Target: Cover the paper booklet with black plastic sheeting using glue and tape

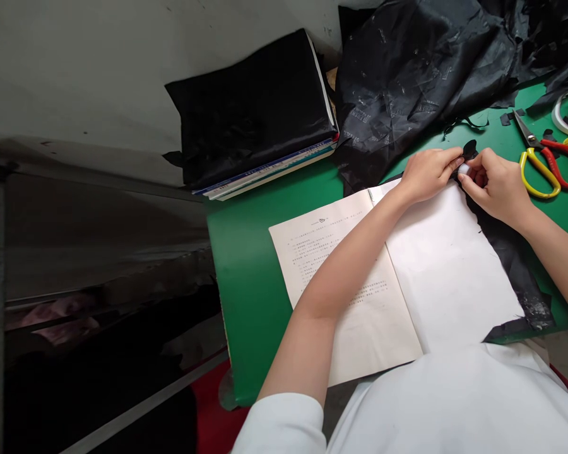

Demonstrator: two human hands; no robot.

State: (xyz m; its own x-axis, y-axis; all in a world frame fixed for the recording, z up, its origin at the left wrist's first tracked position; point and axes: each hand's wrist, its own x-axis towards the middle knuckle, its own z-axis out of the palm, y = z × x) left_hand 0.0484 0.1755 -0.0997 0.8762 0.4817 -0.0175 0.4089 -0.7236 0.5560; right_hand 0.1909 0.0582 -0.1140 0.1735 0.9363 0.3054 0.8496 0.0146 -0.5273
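An open book (322, 271) lies on the green table, its left page printed and its right side a blank white sheet (447, 271). A black sheet of thin fabric (506, 258) shows beneath it, sticking out past the right and top edges. At the book's top right corner my left hand (428, 173) pinches the black sheet, its wrist resting over the white page. Facing it, my right hand (499, 186) is closed, thumb and fingers on a small white piece (464, 169) at that same corner. Whether this is tape or the page's corner, I cannot tell.
Red and yellow scissors (539, 157) lie open to the right, beside white tape rolls (565, 113). Crumpled black fabric (416, 82) covers the table's back. A stack of books (274, 167) under a black cover (255, 113) stands against the wall. The green table's (246, 284) left edge borders a dark shelf.
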